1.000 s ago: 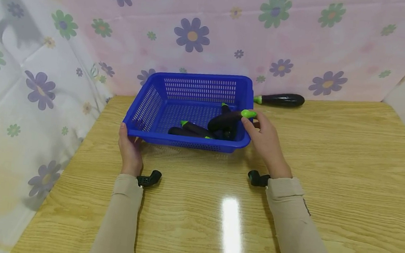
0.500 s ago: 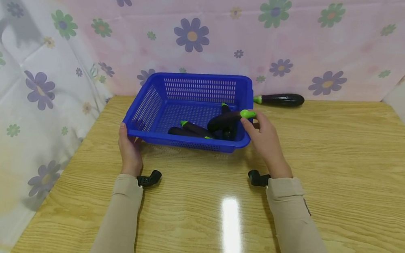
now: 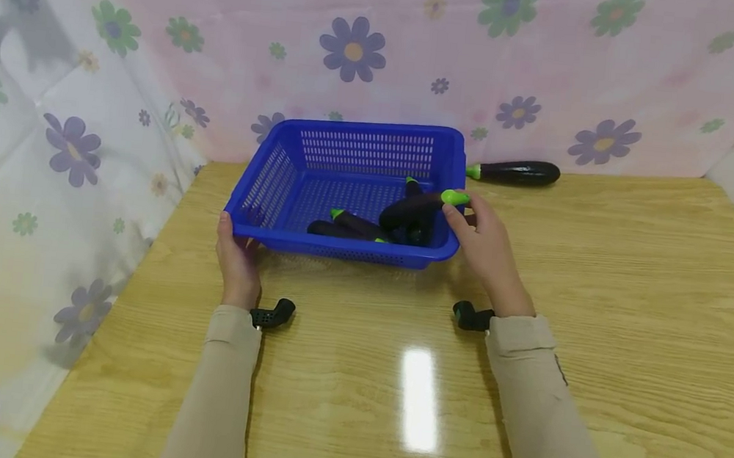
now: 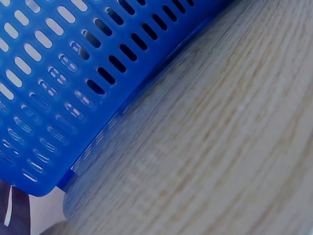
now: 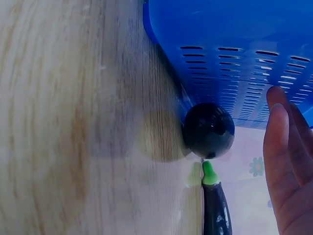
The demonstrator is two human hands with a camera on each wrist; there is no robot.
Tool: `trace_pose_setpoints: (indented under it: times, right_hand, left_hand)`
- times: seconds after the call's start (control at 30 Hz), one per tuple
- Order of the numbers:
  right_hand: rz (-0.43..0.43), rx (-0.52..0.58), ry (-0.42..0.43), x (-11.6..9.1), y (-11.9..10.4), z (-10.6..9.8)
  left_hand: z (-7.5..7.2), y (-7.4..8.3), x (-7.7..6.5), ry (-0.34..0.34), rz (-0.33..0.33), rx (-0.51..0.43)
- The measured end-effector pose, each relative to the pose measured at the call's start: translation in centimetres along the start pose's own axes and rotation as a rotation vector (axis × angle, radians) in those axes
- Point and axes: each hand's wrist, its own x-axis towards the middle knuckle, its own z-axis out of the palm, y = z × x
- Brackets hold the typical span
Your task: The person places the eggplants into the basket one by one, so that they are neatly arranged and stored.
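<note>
A blue perforated plastic basket [image 3: 357, 125] stands near the back of the table. My left hand [image 3: 236, 268] holds its front left corner, the thumb up at the rim. My right hand [image 3: 487, 252] holds its right side, with fingers against the outer wall in the right wrist view and the thumb at the rim. Several eggplants lie in the basket's right and front part. The top eggplant [image 3: 409, 209] leans with its green cap [image 3: 453, 197] over the right rim, beside the right thumb. What lies beneath it is partly hidden.
Behind the basket's right side, another eggplant [image 3: 520, 172] lies on the wooden table [image 3: 632, 299] near the flowered cloth [image 3: 410, 56]. A dark round end [image 5: 209, 130] shows close beside the basket in the right wrist view.
The head view has shifted slightly, so everything sits a little higher in it. Both hands keep the same hold on the basket, and the eggplants lie as before.
</note>
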Motion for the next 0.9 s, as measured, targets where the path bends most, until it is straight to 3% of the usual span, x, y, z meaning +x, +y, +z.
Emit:
trace_pose_setpoints:
  times: [0.37, 0.9]
  right_hand:
    - [-0.006, 0.005, 0.004, 0.11, 0.25, 0.07]
    - [0.006, 0.018, -0.021, 0.01, 0.12, -0.04]
  left_hand:
    - [0.15, -0.01, 0.02, -0.026, 0.017, -0.088]
    - [0.07, -0.19, 0.17, -0.028, -0.008, -0.096]
